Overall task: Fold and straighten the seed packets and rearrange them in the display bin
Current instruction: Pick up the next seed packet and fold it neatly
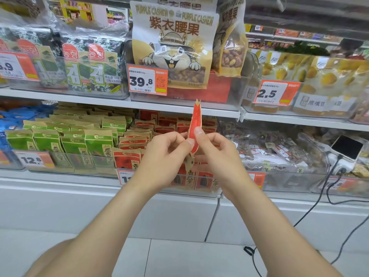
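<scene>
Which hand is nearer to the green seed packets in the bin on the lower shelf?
Left. The left hand lies to the right of the green packets; the right hand is farther right, beyond the red packet that both hands pinch.

The left hand and right hand pinch a red seed packet between them, upright and edge-on, in front of the clear display bin of stacked red packets. Green seed packets sit just left of it.
</scene>
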`<move>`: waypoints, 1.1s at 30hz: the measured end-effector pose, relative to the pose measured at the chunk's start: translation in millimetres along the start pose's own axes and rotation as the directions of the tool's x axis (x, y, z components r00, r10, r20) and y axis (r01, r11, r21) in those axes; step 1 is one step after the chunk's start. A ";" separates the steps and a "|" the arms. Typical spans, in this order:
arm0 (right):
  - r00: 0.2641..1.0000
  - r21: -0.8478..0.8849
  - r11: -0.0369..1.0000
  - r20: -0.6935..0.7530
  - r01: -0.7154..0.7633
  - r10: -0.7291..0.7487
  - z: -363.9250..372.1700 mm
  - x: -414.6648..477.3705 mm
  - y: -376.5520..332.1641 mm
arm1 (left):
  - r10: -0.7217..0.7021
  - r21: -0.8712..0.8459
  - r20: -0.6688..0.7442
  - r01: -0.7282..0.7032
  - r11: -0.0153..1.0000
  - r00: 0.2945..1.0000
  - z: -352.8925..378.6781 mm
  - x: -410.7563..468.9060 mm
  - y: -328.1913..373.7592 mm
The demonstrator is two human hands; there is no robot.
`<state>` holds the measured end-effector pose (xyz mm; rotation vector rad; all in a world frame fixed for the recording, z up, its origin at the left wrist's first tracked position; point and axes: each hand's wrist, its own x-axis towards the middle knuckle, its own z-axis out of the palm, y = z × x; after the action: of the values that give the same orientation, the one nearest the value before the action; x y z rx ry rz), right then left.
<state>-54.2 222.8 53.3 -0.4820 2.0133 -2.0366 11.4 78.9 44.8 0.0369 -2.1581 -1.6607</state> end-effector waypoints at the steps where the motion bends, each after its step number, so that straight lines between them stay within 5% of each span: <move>1: 1.000 -0.010 1.000 0.008 -0.005 0.005 -1.3 0.6 0.5 | 0.004 0.001 0.005 -0.004 1.000 1.000 -0.3 0.2 -0.6; 8: 0.984 -0.025 0.999 0.171 -0.042 0.045 -10.9 1.5 -1.9 | 0.005 0.055 -0.009 -0.004 0.998 1.000 -4.0 1.4 -1.7; 17: 0.984 0.076 0.996 0.174 -0.050 0.036 -13.1 3.1 -1.3 | -0.096 -0.059 -0.036 0.094 0.994 0.995 -3.8 -0.2 5.8; 20: 0.989 0.009 1.000 0.149 -0.012 0.011 -10.6 -0.9 -4.3 | -0.104 -0.130 -0.100 0.090 0.987 0.990 -4.8 1.7 3.8; 25: 0.979 -0.407 0.891 0.070 0.201 -0.189 -2.1 -7.6 -1.4 | -0.116 -0.131 -0.091 0.104 0.986 0.989 -3.4 -0.5 8.1; 30: 0.972 -0.413 0.889 -0.037 0.195 -0.230 -2.5 -0.3 5.0 | -0.117 -0.058 -0.064 0.113 0.992 0.991 -6.2 2.9 2.0; 33: 0.983 -0.260 0.955 -0.072 0.145 -0.168 -4.5 3.0 4.7 | -0.091 -0.109 0.005 0.091 0.990 0.996 -9.7 1.7 1.7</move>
<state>-59.0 225.6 48.8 -0.6251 2.3783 -1.9268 13.6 70.0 48.8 0.1057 -2.0902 -1.8276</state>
